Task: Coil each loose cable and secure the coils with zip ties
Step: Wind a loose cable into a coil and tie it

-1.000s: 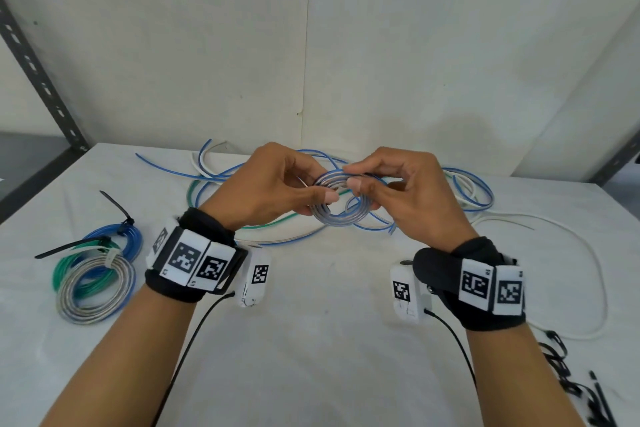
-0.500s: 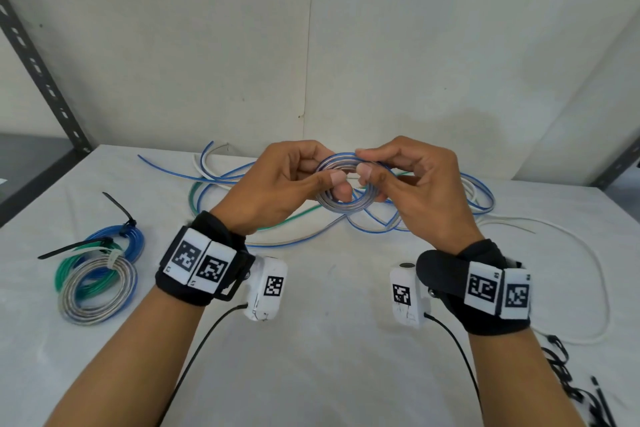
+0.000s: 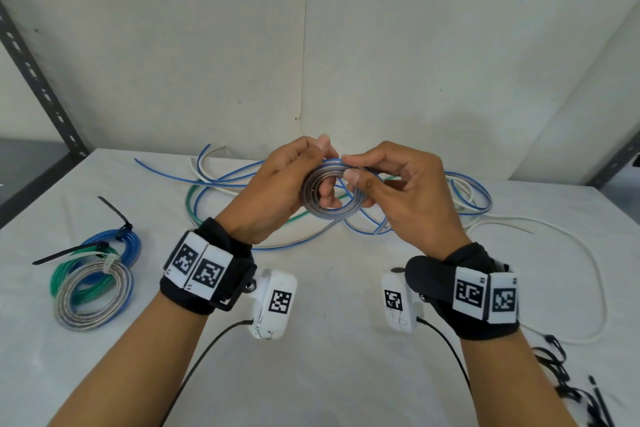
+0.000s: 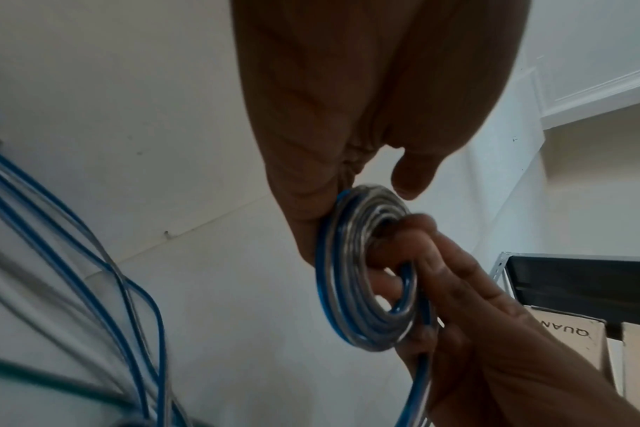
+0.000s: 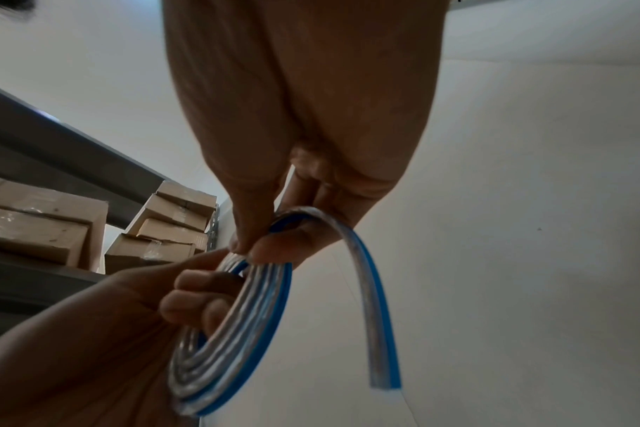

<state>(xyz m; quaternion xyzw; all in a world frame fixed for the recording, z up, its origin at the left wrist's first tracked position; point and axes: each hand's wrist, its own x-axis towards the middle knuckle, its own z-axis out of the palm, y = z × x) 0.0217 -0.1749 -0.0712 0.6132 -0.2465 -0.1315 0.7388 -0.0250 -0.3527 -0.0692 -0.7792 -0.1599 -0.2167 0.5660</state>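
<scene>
Both hands hold a small coil of clear, blue-edged flat cable (image 3: pixel 320 194) above the middle of the table. My left hand (image 3: pixel 277 189) grips the coil's left side, with fingers through its centre (image 4: pixel 366 274). My right hand (image 3: pixel 398 191) pinches the cable at the coil's top right, between thumb and forefinger (image 5: pixel 271 245). A short loose end of the cable (image 5: pixel 377 317) curves away from that pinch. Loose blue, green and white cables (image 3: pixel 242 180) lie tangled on the table behind the hands.
Three tied coils, blue, green and clear (image 3: pixel 93 274), lie at the table's left with black zip tie tails sticking out. Spare black zip ties (image 3: pixel 571 388) sit at the front right corner. A white cable (image 3: pixel 588 270) loops along the right. Metal shelving uprights (image 3: pixel 38 76) flank the table.
Both hands have lifted the coil higher and turned it more upright. The right hand's pinch has travelled round to the coil's top.
</scene>
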